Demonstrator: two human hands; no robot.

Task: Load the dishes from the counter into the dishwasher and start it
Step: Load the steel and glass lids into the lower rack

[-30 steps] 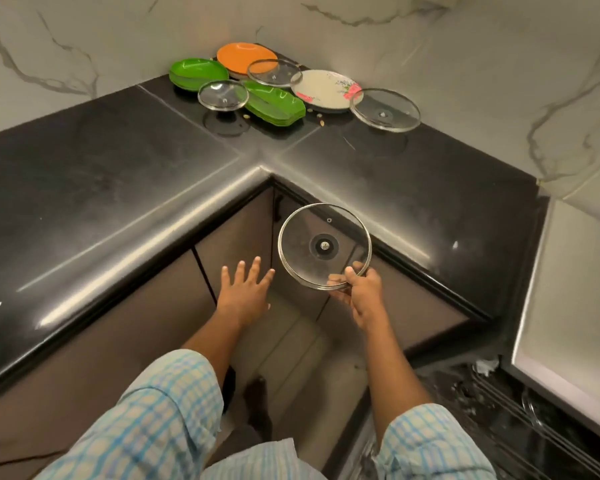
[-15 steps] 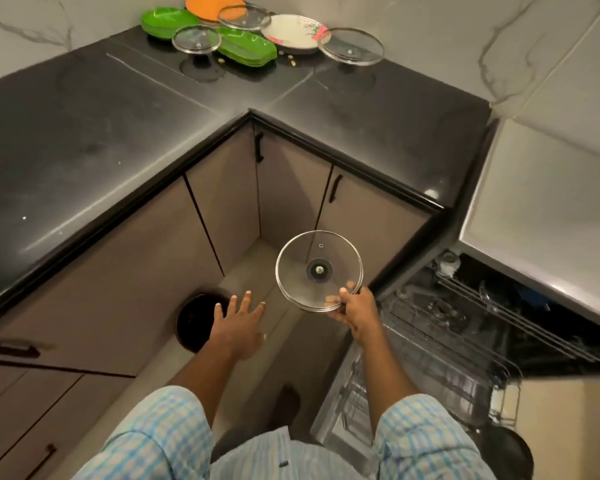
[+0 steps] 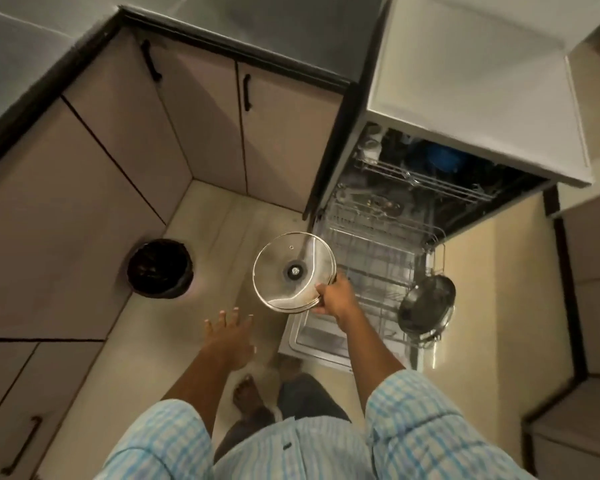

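Loading is underway: a glass lid [image 3: 293, 271] is clasped by the right hand [image 3: 336, 297]; slotting into the hazy rack [image 3: 371, 233] is probably required.

Sleeves [image 3: 426, 427] are blue-white checked, bin [image 3: 160, 268] black, cabinets [image 3: 201, 116] beige, lid [image 3: 284, 258] clear.

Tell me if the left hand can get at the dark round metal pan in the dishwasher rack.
Probably not directly: the left hand hovers open over the floor, and the right arm holding the round glass lid crosses between it and the dark round metal pan.
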